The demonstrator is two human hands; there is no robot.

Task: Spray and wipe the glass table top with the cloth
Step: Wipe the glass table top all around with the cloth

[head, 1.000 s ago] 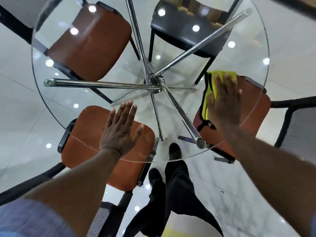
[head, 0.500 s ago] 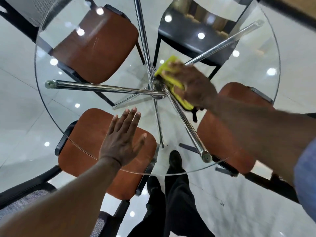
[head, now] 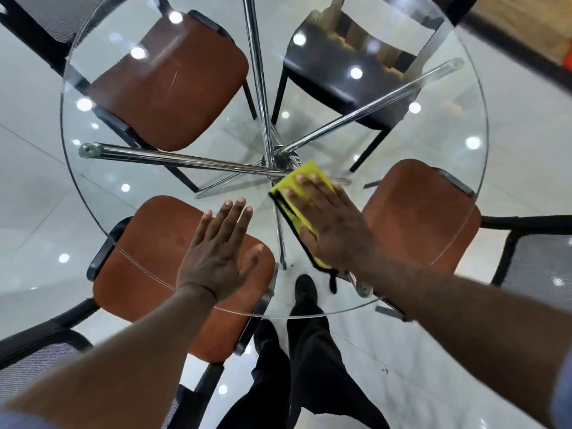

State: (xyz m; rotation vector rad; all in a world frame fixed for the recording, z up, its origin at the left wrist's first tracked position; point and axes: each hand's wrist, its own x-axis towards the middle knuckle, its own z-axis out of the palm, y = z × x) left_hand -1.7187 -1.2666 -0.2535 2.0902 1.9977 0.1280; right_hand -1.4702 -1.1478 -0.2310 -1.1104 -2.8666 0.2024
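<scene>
The round glass table top [head: 448, 168] fills the view, with chrome legs meeting at a hub under its middle. My right hand [head: 334, 227] lies flat on a folded yellow cloth with a black edge [head: 301, 185], pressing it onto the glass just in front of the hub. My left hand [head: 216, 252] rests palm down on the glass near the front rim, fingers apart, holding nothing. No spray bottle is in view.
Three orange-seated chairs [head: 167, 85] [head: 154, 261] [head: 421, 212] and a black chair [head: 346, 60] are tucked under the table. A mesh chair back [head: 538, 258] stands at the right. My legs and shoes [head: 305, 292] are at the front rim on a glossy tiled floor.
My right hand swept the cloth from the right side of the glass to beyond the hub, then pulled it back toward me. My left hand stayed planted in place.
</scene>
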